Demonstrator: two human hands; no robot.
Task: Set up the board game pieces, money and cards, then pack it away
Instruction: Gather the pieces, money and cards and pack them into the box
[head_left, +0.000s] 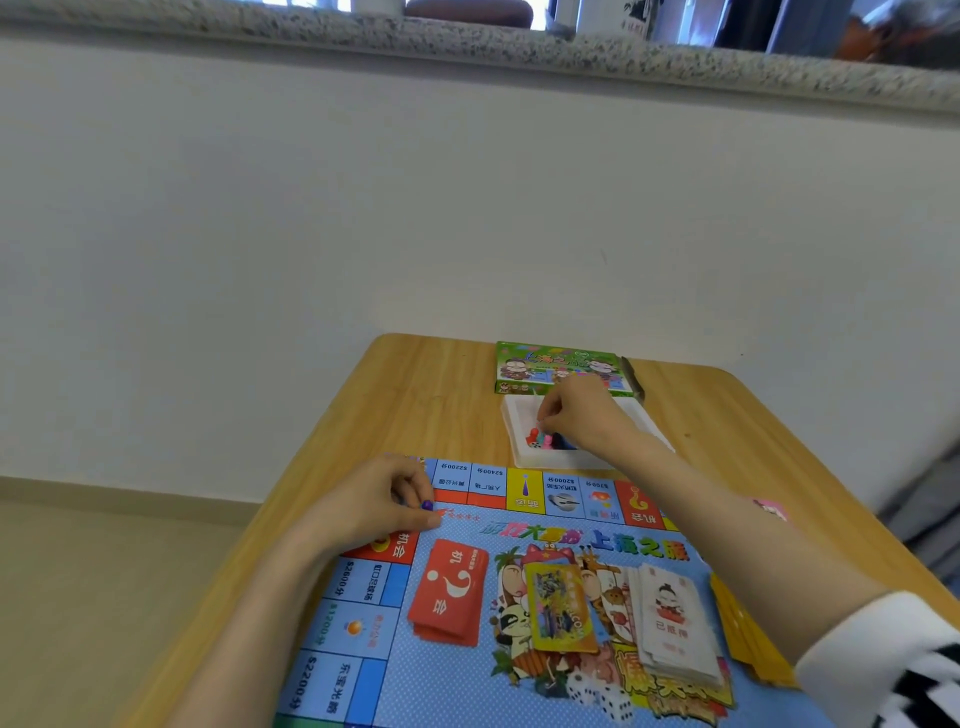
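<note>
The blue game board (519, 691) lies open on the wooden table. On it sit a red card stack (449, 592), a yellow card stack (561, 605) and a white card stack (672, 621). My left hand (374, 501) pinches a small purple pawn (427, 505) at the board's far left corner. My right hand (579, 415) reaches into the white tray (519, 452), its fingers curled over the coloured pawns (543, 440); what it holds is hidden. The green box lid (550, 364) lies behind the tray.
A white wall rises directly behind the table (415, 395), with a speckled stone ledge (467, 47) above. A dark thin object (636, 382) lies right of the green lid. Yellow cards (748, 639) stick out at the board's right edge. Beige floor lies to the left.
</note>
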